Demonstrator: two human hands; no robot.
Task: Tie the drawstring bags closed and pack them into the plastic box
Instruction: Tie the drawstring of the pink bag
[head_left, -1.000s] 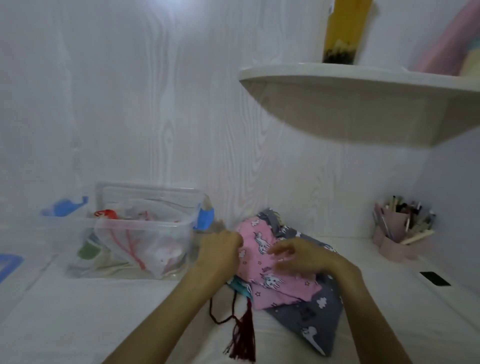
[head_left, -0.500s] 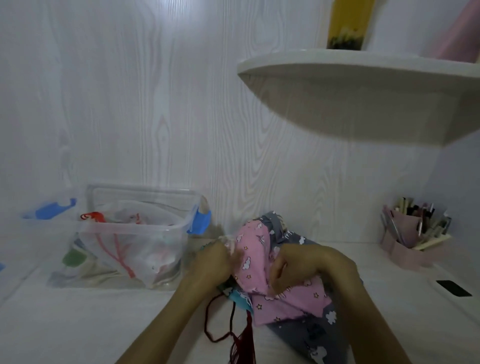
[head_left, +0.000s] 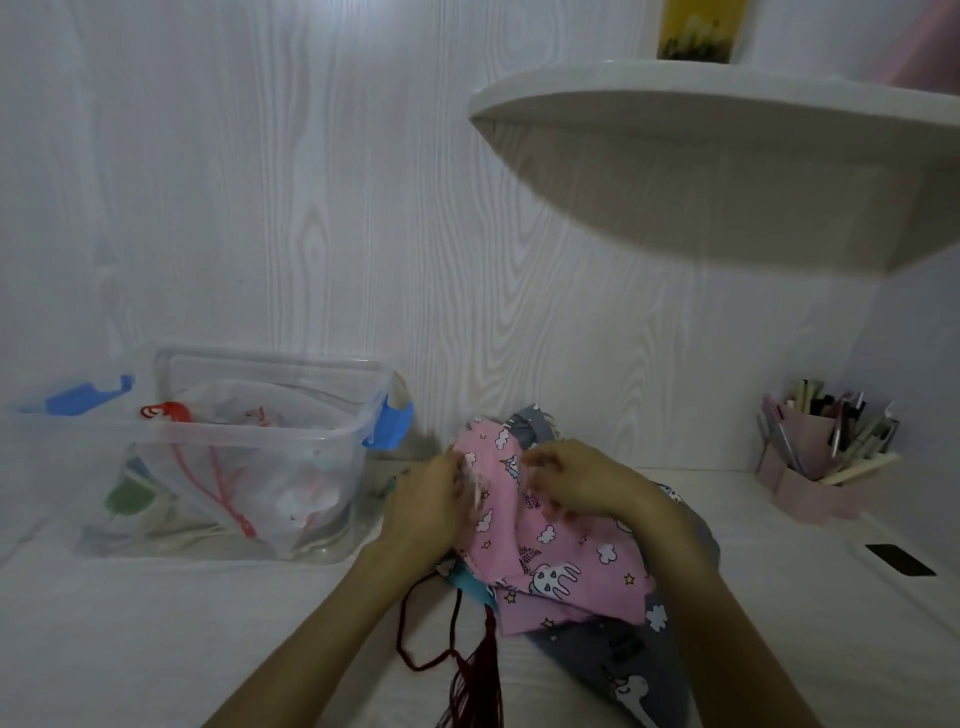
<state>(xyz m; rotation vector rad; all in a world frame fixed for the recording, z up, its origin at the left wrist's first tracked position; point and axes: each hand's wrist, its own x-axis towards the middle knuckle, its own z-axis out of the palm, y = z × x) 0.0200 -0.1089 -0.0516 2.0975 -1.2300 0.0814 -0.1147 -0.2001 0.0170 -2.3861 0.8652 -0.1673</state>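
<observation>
Both hands work at the frame's lower middle: left hand (head_left: 426, 506) and right hand (head_left: 582, 480) pinch the pink bag (head_left: 545, 545) with curled fingers; the plastic box (head_left: 249, 452) stands at left.

We see a pink bag (head_left: 550, 551) of matt printed cloth lying on a grey bag (head_left: 618, 649) of the same soft cloth. The box (head_left: 249, 441) is clear, glossy plastic with blue plastic clips (head_left: 389, 426). The wall (head_left: 311, 208) shows a pale wood grain.
</observation>
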